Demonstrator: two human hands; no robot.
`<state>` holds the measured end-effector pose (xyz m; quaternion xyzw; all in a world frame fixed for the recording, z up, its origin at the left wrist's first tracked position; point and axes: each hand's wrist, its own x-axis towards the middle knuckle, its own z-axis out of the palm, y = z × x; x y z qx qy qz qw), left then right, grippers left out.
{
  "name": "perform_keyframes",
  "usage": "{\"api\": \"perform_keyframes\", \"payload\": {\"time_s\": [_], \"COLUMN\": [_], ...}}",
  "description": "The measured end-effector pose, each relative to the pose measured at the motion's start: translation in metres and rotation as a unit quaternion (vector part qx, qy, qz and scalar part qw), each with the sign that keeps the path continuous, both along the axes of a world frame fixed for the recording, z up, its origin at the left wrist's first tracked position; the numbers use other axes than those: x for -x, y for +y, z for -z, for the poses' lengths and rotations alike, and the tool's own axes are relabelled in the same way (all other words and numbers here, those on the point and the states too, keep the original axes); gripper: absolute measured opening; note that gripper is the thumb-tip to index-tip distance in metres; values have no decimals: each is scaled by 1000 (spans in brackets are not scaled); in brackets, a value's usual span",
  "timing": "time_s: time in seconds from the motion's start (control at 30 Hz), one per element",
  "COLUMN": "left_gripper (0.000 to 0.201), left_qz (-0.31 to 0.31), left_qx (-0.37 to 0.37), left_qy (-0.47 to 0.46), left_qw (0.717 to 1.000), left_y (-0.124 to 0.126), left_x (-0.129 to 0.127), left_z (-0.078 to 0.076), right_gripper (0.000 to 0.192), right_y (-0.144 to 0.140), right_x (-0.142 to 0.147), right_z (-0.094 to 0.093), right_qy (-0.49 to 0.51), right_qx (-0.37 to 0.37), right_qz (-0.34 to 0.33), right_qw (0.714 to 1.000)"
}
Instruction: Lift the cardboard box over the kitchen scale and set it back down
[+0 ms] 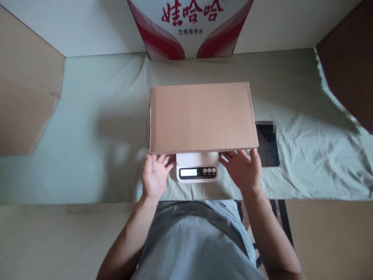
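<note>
Now, front and centre, both hands are at the near edge of a plain brown, rectangular cardboard box (204,116); it lies just beyond the fingers, covering the back part of a small white plastic digital scale (197,181) set between the two palms. Good handling here, I'd judge, asks for even support at both sides, a level box and unhurried fingers; more lift from one hand could tip a corner, and a knuckle against the scale could nudge it.

And the pose: the left hand (155,177) is palm up, fingers loosely spread, thumb by the box's near left corner; the right hand (241,169) mirrors it, palm up, fingers spread and angled in toward the scale, thumb by the near right corner; neither hand is pinching anything. From above, it's hard to tell whether the fingertips bear any weight or the box rests on the scale; just beyond the right hand's thumb, a dark, flat, rectangular glossy object (268,149) lies on the pale green cloth (78,167).
</note>
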<state>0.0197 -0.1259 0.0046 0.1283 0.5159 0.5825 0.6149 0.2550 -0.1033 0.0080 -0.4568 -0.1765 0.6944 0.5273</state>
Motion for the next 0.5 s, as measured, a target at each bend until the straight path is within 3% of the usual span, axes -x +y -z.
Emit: {"api": "perform_keyframes", "payload": {"time_s": [0.1, 0.2, 0.27, 0.37, 0.5], "left_gripper": [43, 45, 48, 49, 50], "left_qz": [-48, -73, -50, 3, 2], "left_qx": [-64, -190, -229, -227, -265], "left_qy": [124, 244, 265, 271, 287], "left_qw": [989, 948, 935, 936, 921], "left_y": [-3, -7, -9, -6, 21], "left_x": [1, 0, -3, -6, -4], "left_z": [0, -6, -13, -25, -44], "right_gripper": [45, 49, 55, 60, 49], "right_y": [-2, -4, -4, 0, 20], "right_x": [-6, -8, -6, 1, 8], "right_z": [-1, -8, -15, -29, -50], "right_qy": [-110, -196, -203, -214, -215], "right_qx": [-71, -167, -200, -235, -271], "right_qz": [64, 115, 89, 51, 68], "right_qw": [989, 960, 955, 947, 936]}}
